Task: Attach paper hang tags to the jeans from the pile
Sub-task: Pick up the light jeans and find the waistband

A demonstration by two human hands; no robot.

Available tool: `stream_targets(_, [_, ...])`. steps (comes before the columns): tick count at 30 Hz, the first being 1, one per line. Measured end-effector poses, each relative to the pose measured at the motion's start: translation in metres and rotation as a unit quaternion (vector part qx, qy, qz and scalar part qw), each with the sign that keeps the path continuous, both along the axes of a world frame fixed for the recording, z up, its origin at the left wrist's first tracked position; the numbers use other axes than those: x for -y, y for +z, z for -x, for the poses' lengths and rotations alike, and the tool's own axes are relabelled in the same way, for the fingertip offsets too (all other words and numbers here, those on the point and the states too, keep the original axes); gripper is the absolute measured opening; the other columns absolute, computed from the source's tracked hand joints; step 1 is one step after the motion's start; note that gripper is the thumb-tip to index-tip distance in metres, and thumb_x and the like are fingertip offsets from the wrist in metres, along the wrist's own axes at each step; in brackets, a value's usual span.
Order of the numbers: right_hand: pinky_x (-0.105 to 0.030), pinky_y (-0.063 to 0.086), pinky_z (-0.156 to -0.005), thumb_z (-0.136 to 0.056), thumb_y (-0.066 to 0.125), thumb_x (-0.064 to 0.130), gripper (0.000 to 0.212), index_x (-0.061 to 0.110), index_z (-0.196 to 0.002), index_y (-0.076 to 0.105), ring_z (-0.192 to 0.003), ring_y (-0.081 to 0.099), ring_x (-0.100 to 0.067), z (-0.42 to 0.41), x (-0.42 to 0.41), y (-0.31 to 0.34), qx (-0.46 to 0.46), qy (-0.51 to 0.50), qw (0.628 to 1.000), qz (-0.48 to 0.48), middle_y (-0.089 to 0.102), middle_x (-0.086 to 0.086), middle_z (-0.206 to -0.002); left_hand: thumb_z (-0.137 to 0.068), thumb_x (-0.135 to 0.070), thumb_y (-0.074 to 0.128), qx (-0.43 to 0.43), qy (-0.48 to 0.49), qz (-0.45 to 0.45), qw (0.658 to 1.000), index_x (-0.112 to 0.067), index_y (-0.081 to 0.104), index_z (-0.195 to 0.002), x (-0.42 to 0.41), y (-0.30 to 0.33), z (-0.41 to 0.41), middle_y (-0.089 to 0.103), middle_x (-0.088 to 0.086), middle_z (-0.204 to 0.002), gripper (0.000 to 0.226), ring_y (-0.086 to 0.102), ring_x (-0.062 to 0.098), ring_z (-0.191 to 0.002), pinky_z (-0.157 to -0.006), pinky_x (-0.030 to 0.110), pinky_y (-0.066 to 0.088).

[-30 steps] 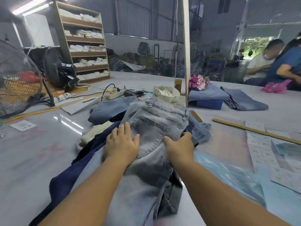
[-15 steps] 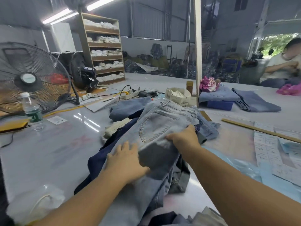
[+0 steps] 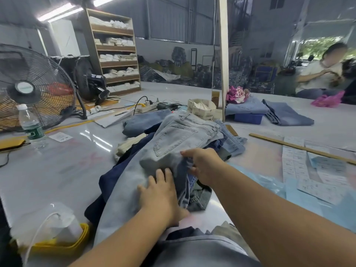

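Light blue denim jeans (image 3: pixel 179 137) on top of pile. Left hand (image 3: pixel 161 193) flat on jeans, fingers straight. Right hand (image 3: pixel 204 164) pinches jeans fold just beside it.

a water bottle (image 3: pixel 30 124) stands before a fan (image 3: pixel 34 87), with a wooden shelf unit (image 3: pixel 113 51) behind

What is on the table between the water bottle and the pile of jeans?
In the head view, mostly bare shiny table. Only a small white card lies there, close beside the water bottle, far from the pile of jeans.
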State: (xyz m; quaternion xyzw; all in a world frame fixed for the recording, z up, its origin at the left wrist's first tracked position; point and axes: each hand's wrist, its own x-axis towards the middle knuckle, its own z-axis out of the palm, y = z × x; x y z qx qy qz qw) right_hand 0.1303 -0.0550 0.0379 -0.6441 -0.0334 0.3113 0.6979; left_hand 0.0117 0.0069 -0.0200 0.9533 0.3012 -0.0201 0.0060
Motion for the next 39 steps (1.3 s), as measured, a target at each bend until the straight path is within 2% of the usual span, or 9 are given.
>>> stream_targets(3, [-0.032,0.052,-0.064,-0.084,0.071,0.004,0.013,-0.003,-0.09,0.062,-0.057,0.056,-0.02,0.004,0.0,-0.002,0.015,0.046,0.998,0.045,0.06,-0.008,-0.063,-0.082,-0.045,0.064,0.032,0.007,0.02,0.999,-0.017,0.032,-0.135,-0.009,0.006,0.002,0.043,0.007,-0.134,0.068,0.046,0.028,-0.122,-0.092,0.039,0.045])
stream_targets(6, [-0.031,0.042,-0.059,-0.085,0.07,0.02,0.026,0.003,-0.1,0.057,-0.063,0.047,-0.021,0.002,0.01,-0.011,0.075,0.084,0.974,0.198,0.055,-0.011,-0.085,-0.081,-0.017,0.055,0.082,0.009,0.098,0.992,-0.023,0.056,-0.106,-0.024,0.021,0.007,0.061,0.002,-0.11,0.025,0.06,0.025,-0.099,-0.081,0.035,0.052])
stream_targets(13, [-0.038,0.047,-0.084,-0.096,0.052,0.052,0.045,0.013,-0.118,0.057,-0.088,0.059,-0.029,0.009,0.027,-0.015,0.066,0.263,0.941,0.203,0.064,-0.013,-0.1,-0.079,-0.014,0.056,0.052,-0.032,0.006,0.998,-0.029,0.043,-0.081,-0.034,0.057,0.027,0.057,-0.002,-0.101,0.02,0.056,0.021,-0.086,-0.063,0.03,0.04])
stream_targets(17, [-0.045,0.047,-0.099,-0.099,0.048,0.049,0.054,0.009,-0.135,0.049,-0.111,0.059,-0.033,0.02,0.045,0.012,0.181,0.368,0.836,0.364,0.062,-0.018,-0.124,-0.084,-0.026,0.057,-0.069,-0.07,-0.004,0.995,-0.023,0.052,-0.1,-0.006,0.059,0.026,0.059,0.0,-0.11,0.017,0.058,0.022,-0.093,-0.071,0.034,0.046])
stream_targets(20, [-0.048,0.046,-0.104,-0.097,0.057,0.044,0.056,0.006,-0.138,0.05,-0.111,0.061,-0.031,0.033,0.078,0.035,0.184,0.438,0.763,0.438,0.064,-0.018,-0.126,-0.078,-0.039,0.066,-0.043,-0.137,0.051,0.988,-0.025,0.055,-0.099,0.024,0.065,0.019,0.059,-0.002,-0.106,0.027,0.059,0.02,-0.094,-0.071,0.031,0.047])
stream_targets(26, [-0.044,0.049,-0.102,-0.093,0.065,0.031,0.03,0.008,-0.112,0.064,-0.097,0.063,-0.023,0.06,0.173,0.063,0.16,0.468,0.685,0.535,0.068,-0.01,-0.106,-0.083,-0.044,0.069,-0.054,-0.328,0.274,0.903,-0.028,0.068,-0.108,0.11,0.069,0.01,0.069,-0.01,-0.102,0.029,0.064,0.014,-0.095,-0.088,0.035,0.054])
stream_targets(29, [-0.035,0.052,-0.091,-0.088,0.071,0.029,0.028,0.01,-0.108,0.068,-0.091,0.063,-0.019,0.077,0.224,0.072,0.161,0.445,0.675,0.566,0.069,-0.006,-0.1,-0.077,-0.068,0.063,-0.087,-0.341,0.34,0.872,-0.027,0.072,-0.1,0.145,0.073,0.011,0.07,-0.012,-0.094,0.047,0.064,0.011,-0.092,-0.09,0.033,0.052])
stream_targets(34, [-0.031,0.053,-0.075,-0.077,0.077,0.047,0.049,0.017,-0.115,0.068,-0.096,0.067,-0.021,0.106,0.279,0.073,0.257,0.364,0.647,0.619,0.07,-0.001,-0.109,-0.076,-0.072,0.06,-0.149,-0.374,0.207,0.891,-0.029,0.066,-0.097,0.181,0.065,0.008,0.067,-0.01,-0.1,0.049,0.06,0.011,-0.091,-0.079,0.031,0.045])
stream_targets(39, [-0.029,0.042,-0.06,-0.074,0.066,0.073,0.058,0.016,-0.081,0.057,-0.073,0.057,-0.016,0.114,0.304,0.065,0.291,0.268,0.625,0.673,0.057,0.005,-0.078,-0.078,-0.079,0.05,-0.202,-0.334,0.15,0.908,-0.022,0.064,-0.113,0.18,0.062,0.007,0.065,-0.003,-0.114,0.068,0.06,0.017,-0.099,-0.086,0.034,0.046])
